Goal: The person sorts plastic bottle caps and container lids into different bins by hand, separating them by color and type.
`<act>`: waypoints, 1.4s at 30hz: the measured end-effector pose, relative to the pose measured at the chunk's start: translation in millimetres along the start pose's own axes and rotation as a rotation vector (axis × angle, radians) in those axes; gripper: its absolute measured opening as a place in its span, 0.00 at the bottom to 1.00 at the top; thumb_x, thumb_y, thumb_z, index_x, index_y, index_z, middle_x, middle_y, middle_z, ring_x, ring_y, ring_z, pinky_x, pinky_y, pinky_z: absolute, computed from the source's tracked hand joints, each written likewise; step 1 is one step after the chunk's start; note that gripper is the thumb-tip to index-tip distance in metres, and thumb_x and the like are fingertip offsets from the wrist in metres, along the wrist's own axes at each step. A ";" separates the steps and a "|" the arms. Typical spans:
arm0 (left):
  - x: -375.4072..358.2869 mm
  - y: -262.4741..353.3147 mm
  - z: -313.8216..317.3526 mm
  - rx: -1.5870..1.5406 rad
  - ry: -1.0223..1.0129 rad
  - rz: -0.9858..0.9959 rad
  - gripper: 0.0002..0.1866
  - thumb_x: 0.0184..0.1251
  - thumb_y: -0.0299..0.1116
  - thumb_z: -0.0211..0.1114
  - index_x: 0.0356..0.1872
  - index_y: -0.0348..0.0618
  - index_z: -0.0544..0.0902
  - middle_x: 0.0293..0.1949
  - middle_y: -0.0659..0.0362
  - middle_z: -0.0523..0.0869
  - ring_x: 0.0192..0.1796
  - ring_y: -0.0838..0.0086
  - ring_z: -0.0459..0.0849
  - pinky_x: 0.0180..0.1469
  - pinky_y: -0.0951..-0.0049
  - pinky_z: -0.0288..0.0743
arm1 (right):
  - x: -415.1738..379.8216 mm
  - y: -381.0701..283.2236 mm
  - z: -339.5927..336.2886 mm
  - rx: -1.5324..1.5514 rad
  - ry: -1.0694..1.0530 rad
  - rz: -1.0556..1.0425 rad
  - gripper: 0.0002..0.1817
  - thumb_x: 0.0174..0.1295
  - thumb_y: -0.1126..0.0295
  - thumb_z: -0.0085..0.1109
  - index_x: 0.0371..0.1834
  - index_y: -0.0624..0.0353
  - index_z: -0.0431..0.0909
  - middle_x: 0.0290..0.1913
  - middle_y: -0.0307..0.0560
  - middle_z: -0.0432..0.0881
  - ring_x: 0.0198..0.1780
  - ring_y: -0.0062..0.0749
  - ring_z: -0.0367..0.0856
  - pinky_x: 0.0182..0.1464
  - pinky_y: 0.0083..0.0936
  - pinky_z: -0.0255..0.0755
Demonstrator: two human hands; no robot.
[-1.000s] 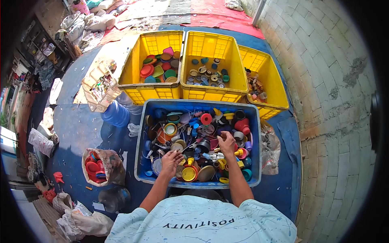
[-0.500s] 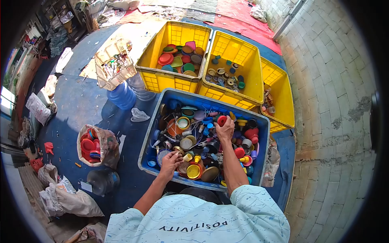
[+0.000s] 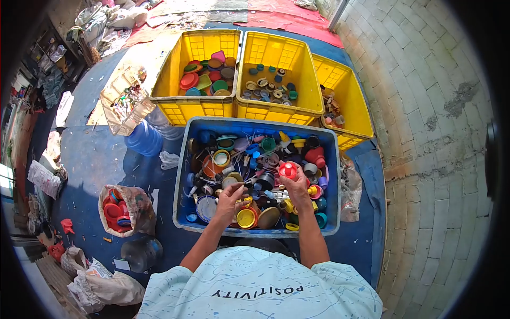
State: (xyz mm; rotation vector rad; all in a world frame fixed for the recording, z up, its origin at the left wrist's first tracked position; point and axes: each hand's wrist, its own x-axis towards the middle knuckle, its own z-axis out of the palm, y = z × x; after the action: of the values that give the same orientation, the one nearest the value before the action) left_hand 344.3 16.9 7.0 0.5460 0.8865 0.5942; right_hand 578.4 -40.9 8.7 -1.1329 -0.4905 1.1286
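A blue crate [image 3: 256, 124] holds a mix of plastic lids, caps and pump parts. Over its right half, my right hand [image 3: 297, 187] grips a red cap [image 3: 288, 170] by its edge. My left hand [image 3: 229, 201] is over the left half, fingers curled close together near a round beige lid, and whatever it may hold is too small to make out. Just below its fingers lies a yellow lid [image 3: 246, 218] in an orange ring. A brown round lid [image 3: 269, 217] rests between my two hands, near the crate's front edge.
Behind the blue crate stand three yellow crates [image 3: 197, 109] [image 3: 279, 114] [image 3: 350, 139] with sorted lids. To the left are a cream basket [image 3: 123, 125], a blue water bottle [image 3: 143, 139] and a sack of red lids [image 3: 142, 210]. A block wall [image 3: 425, 159] rises on the right.
The view has shifted, so the crates sit further left. My right hand has drawn back toward me with the red cap, which has turned. My left hand stays over the crate's left half.
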 end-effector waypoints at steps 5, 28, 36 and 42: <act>12.7 -8.6 30.4 -0.165 -0.206 -0.201 0.28 0.73 0.51 0.56 0.63 0.41 0.66 0.52 0.51 0.79 0.50 0.64 0.82 0.55 0.61 0.79 | -36.1 9.5 8.3 -0.043 -0.097 0.067 0.36 0.53 0.67 0.71 0.65 0.58 0.64 0.66 0.51 0.70 0.62 0.30 0.73 0.63 0.26 0.68; 1.5 -6.8 -8.0 -0.387 -0.039 -0.120 0.18 0.72 0.39 0.58 0.55 0.37 0.71 0.51 0.49 0.80 0.55 0.61 0.81 0.56 0.58 0.82 | 74.8 57.9 -17.5 -1.044 0.157 -0.327 0.36 0.49 0.61 0.73 0.61 0.60 0.69 0.54 0.57 0.77 0.56 0.50 0.76 0.58 0.40 0.71; -26.9 -8.6 -9.0 -0.330 0.027 -0.055 0.24 0.64 0.32 0.68 0.58 0.37 0.70 0.54 0.50 0.77 0.56 0.64 0.80 0.55 0.61 0.83 | 133.6 68.1 -19.6 -1.322 0.098 -0.354 0.45 0.45 0.65 0.72 0.70 0.52 0.60 0.61 0.51 0.70 0.62 0.53 0.67 0.62 0.51 0.63; -42.0 -21.6 -3.0 -0.344 0.097 -0.042 0.23 0.66 0.31 0.65 0.59 0.36 0.70 0.54 0.50 0.77 0.57 0.63 0.79 0.56 0.60 0.82 | 138.6 68.8 -17.9 -1.300 0.093 -0.381 0.39 0.44 0.64 0.74 0.63 0.57 0.69 0.57 0.54 0.74 0.59 0.54 0.71 0.61 0.43 0.66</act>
State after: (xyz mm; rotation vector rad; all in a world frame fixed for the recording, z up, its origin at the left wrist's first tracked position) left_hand 326.3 -26.3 14.1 0.1884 0.8611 0.7215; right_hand 617.5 73.8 -89.1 -2.0460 -1.3953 0.3135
